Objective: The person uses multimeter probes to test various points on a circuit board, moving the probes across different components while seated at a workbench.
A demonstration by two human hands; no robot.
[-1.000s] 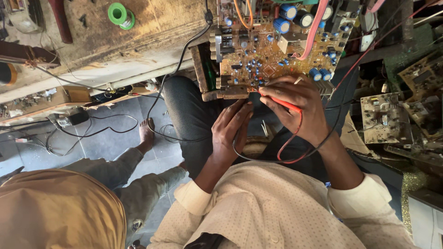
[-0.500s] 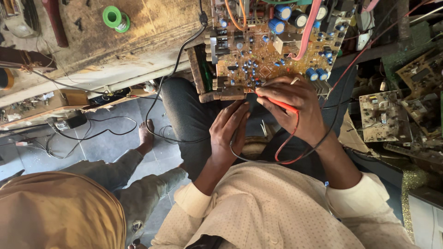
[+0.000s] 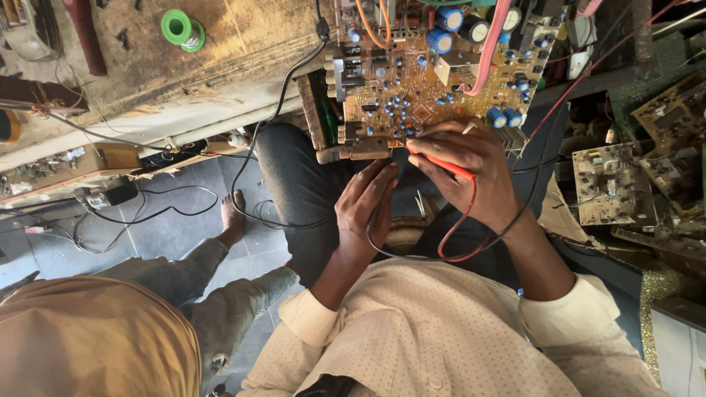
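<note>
A red probe is pinched in the right hand, its tip set on the circuit board at 12 o'clock. The left hand is curled beneath the board's wooden edge, its grip released, nothing held. A green spool lies on the surface at 10 o'clock.

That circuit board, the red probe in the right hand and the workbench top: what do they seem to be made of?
The circuit board looks like tan, matte resin laminate, studded with blue capacitors. The red probe, held by the right hand, seems to be glossy moulded plastic; its tip is hidden. The workbench top appears to be bare, worn wood, with stained, scuffed grain. The left hand rests at the board's lower edge.
</note>
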